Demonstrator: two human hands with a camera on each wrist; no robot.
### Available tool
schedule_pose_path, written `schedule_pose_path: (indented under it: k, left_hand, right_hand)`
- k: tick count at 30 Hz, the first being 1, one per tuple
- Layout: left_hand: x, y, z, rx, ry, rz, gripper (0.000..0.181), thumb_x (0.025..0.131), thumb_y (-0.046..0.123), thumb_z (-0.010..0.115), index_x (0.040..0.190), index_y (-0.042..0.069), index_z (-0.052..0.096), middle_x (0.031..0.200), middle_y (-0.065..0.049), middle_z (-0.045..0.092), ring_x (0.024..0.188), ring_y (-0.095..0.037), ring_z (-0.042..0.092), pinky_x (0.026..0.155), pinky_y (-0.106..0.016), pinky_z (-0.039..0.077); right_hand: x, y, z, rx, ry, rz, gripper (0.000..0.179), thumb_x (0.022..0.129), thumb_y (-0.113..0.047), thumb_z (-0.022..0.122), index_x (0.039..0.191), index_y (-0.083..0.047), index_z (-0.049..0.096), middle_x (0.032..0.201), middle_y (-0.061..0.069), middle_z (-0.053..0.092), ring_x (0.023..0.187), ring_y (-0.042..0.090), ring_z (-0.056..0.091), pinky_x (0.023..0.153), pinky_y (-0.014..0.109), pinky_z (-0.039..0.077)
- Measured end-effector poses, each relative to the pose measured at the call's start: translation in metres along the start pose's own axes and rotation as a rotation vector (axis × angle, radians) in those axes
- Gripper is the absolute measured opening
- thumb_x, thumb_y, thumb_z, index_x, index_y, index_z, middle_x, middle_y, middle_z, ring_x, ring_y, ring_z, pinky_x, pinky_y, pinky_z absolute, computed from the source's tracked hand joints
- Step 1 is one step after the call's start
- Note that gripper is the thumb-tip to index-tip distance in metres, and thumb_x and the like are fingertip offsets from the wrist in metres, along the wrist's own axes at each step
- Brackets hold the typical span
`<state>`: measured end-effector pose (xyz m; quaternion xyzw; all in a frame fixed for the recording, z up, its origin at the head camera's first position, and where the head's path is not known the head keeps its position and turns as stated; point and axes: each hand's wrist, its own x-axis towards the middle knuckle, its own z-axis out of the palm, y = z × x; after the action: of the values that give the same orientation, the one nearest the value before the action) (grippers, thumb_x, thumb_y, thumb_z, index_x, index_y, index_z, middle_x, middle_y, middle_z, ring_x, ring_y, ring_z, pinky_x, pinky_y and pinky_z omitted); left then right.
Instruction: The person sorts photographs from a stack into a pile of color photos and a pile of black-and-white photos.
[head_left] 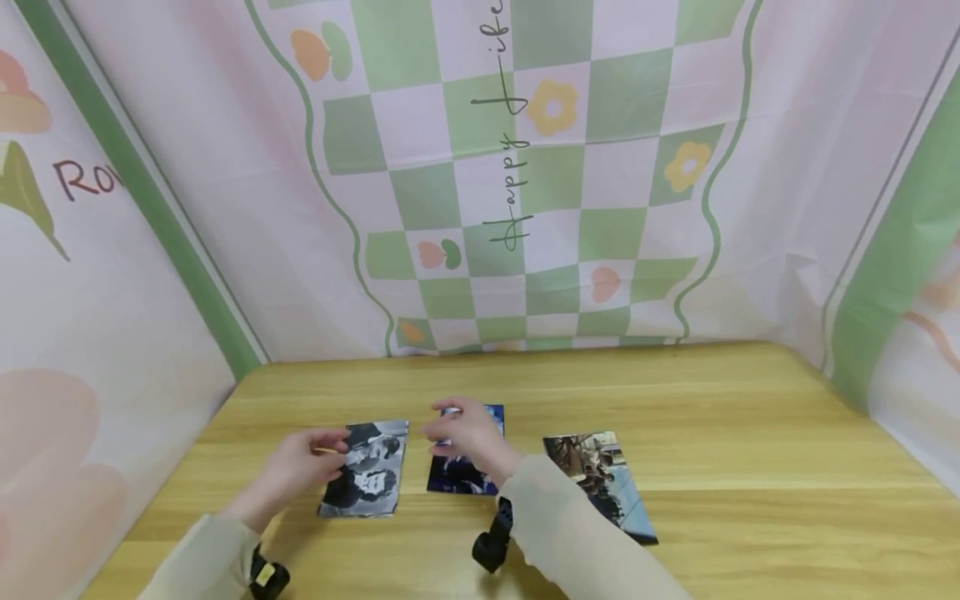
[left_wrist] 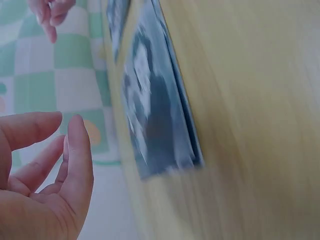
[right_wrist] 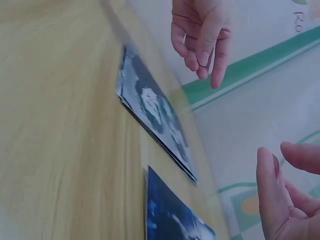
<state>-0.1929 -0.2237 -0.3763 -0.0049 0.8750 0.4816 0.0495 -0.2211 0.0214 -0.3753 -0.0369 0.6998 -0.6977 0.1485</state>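
Black-and-white photo prints [head_left: 375,487] lie in a thin stack on the table, the layered edges showing in both wrist views. My left hand [head_left: 300,462] hovers at the left side of this stack, fingers loosely bent and holding nothing. To the right lies a dark blue picture [head_left: 453,477], partly hidden from the head view by my right hand [head_left: 471,437]. The thumb and fingers of that hand are apart and relaxed, with nothing between them. In the right wrist view, the blue picture [right_wrist: 172,215] sits below the black-and-white stack [right_wrist: 152,110].
A third picture [head_left: 600,479], coloured with a pale blue edge, lies at an angle by the right forearm. The wooden table [head_left: 750,433] meets a checked green-and-white curtain [head_left: 480,192] at the back, with more patterned cloth at both sides.
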Motion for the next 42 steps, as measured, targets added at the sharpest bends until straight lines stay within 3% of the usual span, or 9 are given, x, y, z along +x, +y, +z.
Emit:
schedule_pose_path:
  k: [8,13,18,22,25,31,42]
  left_hand:
    - [-0.008,0.027,0.027,-0.113,-0.032,0.04,0.038,0.086,-0.005,0.059,0.124,-0.01,0.054,0.11,-0.022,0.06,0.088,-0.021,0.061,0.074,-0.029,0.059]
    - [-0.007,0.039,0.048,-0.166,-0.048,0.053,0.04,0.087,-0.005,0.059,0.126,-0.007,0.054,0.109,-0.021,0.059,0.088,-0.021,0.061,0.074,-0.031,0.059]
    - [-0.004,0.049,0.064,-0.236,-0.108,0.058,0.04,0.089,-0.004,0.058,0.128,-0.007,0.051,0.113,-0.023,0.057,0.094,-0.026,0.06,0.079,-0.036,0.059]
    - [-0.002,0.059,0.078,-0.273,-0.138,0.071,0.039,0.089,-0.002,0.057,0.127,-0.007,0.051,0.113,-0.022,0.057,0.094,-0.024,0.06,0.082,-0.038,0.058]
    - [0.0,0.065,0.088,-0.306,-0.167,0.079,0.039,0.09,-0.002,0.057,0.128,-0.007,0.05,0.115,-0.023,0.057,0.095,-0.025,0.06,0.082,-0.036,0.058]
    - [0.0,0.074,0.107,-0.361,-0.231,0.093,0.04,0.091,-0.001,0.056,0.13,-0.008,0.048,0.119,-0.025,0.055,0.1,-0.027,0.06,0.08,-0.031,0.059]
    - [-0.001,0.082,0.132,-0.419,-0.292,0.074,0.038,0.09,0.0,0.058,0.127,-0.006,0.051,0.113,-0.021,0.057,0.095,-0.025,0.062,0.08,-0.029,0.059]
  right_hand:
    - [-0.012,-0.007,-0.03,0.012,0.032,-0.004,0.039,0.09,-0.002,0.059,0.128,0.002,0.05,0.104,0.018,0.061,0.094,0.032,0.062,0.074,0.032,0.06]
    - [-0.022,-0.011,-0.045,0.001,0.035,-0.006,0.04,0.089,0.001,0.059,0.128,0.003,0.05,0.106,0.019,0.06,0.099,0.033,0.06,0.076,0.033,0.06]
    - [-0.033,-0.013,-0.063,-0.049,0.022,-0.013,0.043,0.09,0.0,0.059,0.131,0.004,0.047,0.109,0.021,0.059,0.104,0.036,0.059,0.083,0.04,0.058]
    - [-0.042,-0.014,-0.079,-0.094,0.027,-0.019,0.045,0.09,-0.002,0.06,0.132,0.004,0.045,0.11,0.021,0.06,0.099,0.031,0.061,0.085,0.044,0.057]
    - [-0.05,-0.014,-0.092,-0.11,0.034,-0.023,0.046,0.09,-0.004,0.06,0.133,0.004,0.045,0.108,0.019,0.061,0.093,0.024,0.062,0.079,0.038,0.059]
    - [-0.065,-0.01,-0.119,-0.104,0.013,-0.045,0.049,0.092,-0.006,0.058,0.135,0.007,0.039,0.103,0.014,0.061,0.088,0.017,0.062,0.076,0.035,0.06]
    - [-0.08,0.009,-0.158,-0.116,0.024,-0.04,0.054,0.091,-0.007,0.059,0.135,0.013,0.034,0.096,0.006,0.063,0.084,0.013,0.063,0.078,0.033,0.059]
